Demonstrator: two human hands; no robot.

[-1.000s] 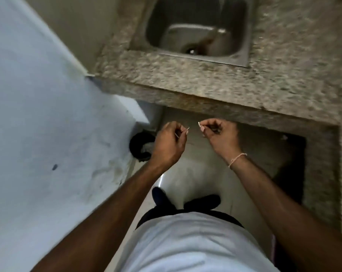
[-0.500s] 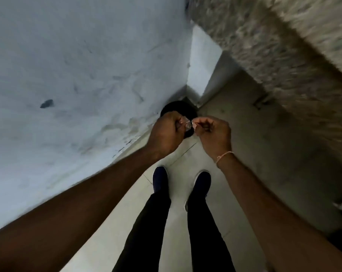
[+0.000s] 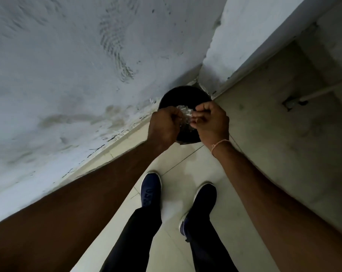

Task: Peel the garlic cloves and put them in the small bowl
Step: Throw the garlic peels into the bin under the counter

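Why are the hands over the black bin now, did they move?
Yes. Both hands, left and right, moved from beside the bin to right over it.

Both forearms are bare, with no sleeves in view, and so are the left hand (image 3: 163,126) and the right hand (image 3: 212,122). A thin pale pink thread band (image 3: 220,144) circles the right wrist, a short loose end hanging from it. The person wears dark, near-black trousers (image 3: 138,236) and dark navy lace-up shoes (image 3: 150,191) with a knitted-looking upper and a thin white edge along the sole, plainest on the right shoe (image 3: 202,201).
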